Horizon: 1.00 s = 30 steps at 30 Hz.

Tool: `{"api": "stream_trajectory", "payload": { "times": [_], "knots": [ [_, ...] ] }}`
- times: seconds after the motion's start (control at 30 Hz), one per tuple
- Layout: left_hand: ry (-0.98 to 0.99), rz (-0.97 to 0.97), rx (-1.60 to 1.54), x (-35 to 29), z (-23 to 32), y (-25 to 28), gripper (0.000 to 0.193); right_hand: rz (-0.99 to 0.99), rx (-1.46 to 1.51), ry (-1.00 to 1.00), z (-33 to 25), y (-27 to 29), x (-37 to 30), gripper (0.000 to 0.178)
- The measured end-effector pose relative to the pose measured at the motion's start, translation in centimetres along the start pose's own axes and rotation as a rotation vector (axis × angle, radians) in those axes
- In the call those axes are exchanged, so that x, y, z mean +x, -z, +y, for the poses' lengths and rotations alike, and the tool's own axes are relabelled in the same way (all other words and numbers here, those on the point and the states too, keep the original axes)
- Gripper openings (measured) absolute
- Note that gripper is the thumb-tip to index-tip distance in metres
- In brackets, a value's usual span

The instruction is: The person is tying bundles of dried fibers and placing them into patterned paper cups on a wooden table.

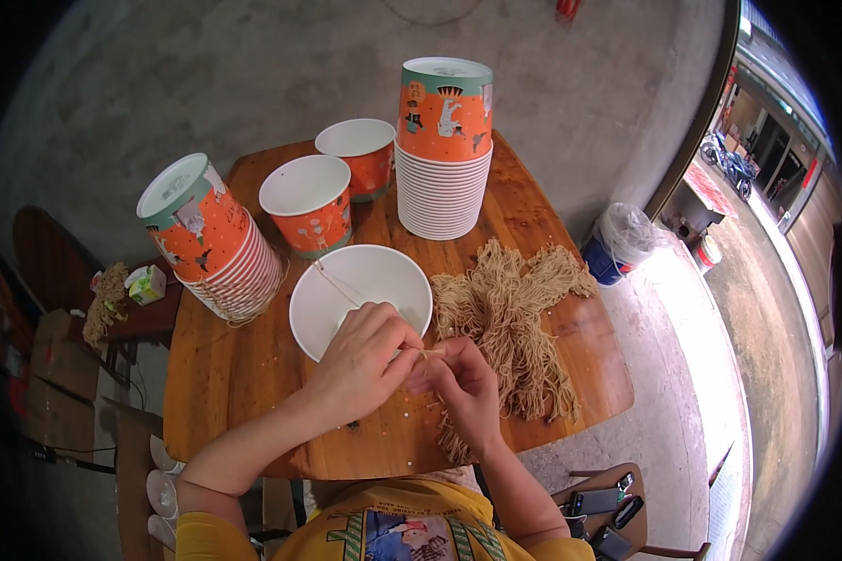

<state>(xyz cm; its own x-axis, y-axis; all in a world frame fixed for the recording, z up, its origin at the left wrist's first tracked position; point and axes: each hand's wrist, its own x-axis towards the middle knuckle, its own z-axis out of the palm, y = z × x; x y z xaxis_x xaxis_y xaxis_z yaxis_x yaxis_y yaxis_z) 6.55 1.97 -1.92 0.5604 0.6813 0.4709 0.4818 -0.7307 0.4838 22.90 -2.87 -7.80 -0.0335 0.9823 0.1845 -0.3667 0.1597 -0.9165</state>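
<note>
My left hand (370, 360) reaches across the near rim of a white paper bucket (320, 329), its fingers pinched together. Close beside it, my right hand (460, 385) is also pinched. Between the fingertips of both hands is a short bit of tan string (430, 354). A thin pale strand (337, 282) crosses the bucket's far rim and runs down inside toward my left hand. Just right of my hands lies a loose heap of tan strings (510, 327), spread on the wooden table (243, 393).
A tall stack of upturned orange paper buckets (444, 140) stands at the back right. A leaning stack (215, 238) is at the left, with strings around its lower part. Two upright buckets (307, 210) stand between. A blue bin (613, 252) is on the floor, right.
</note>
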Motion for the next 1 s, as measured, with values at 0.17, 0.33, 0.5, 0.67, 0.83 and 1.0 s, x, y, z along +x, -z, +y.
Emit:
{"api": "stream_trajectory", "payload": {
  "times": [0.17, 0.33, 0.5, 0.67, 0.83, 1.0],
  "knots": [
    [-0.026, -0.002, 0.0, -0.1, 0.0, 0.0, 0.011, -0.009, -0.045, -0.039, -0.8, -0.3, -0.1, 0.009],
    [-0.022, -0.014, 0.001, -0.2, 0.0, 0.0, 0.01, -0.02, -0.009, -0.044, -0.6, -0.1, -0.2, 0.01],
    [-0.021, -0.021, -0.024, -0.3, -0.1, -0.3, 0.01, -0.026, 0.001, -0.043, -0.2, 0.0, -0.4, 0.01],
    [-0.026, -0.027, -0.021, -0.3, -0.1, -0.2, 0.011, -0.062, -0.074, -0.017, -0.1, 0.2, -0.6, 0.009],
    [-0.043, -0.02, -0.021, -0.3, 0.0, -0.2, 0.012, -0.061, -0.13, 0.027, 0.5, 0.2, -1.2, 0.014],
    [-0.18, -0.025, 0.131, -0.3, -0.3, 0.1, 0.012, 0.021, -0.051, -0.046, 0.6, 0.1, -1.3, 0.013]
  ]
}}
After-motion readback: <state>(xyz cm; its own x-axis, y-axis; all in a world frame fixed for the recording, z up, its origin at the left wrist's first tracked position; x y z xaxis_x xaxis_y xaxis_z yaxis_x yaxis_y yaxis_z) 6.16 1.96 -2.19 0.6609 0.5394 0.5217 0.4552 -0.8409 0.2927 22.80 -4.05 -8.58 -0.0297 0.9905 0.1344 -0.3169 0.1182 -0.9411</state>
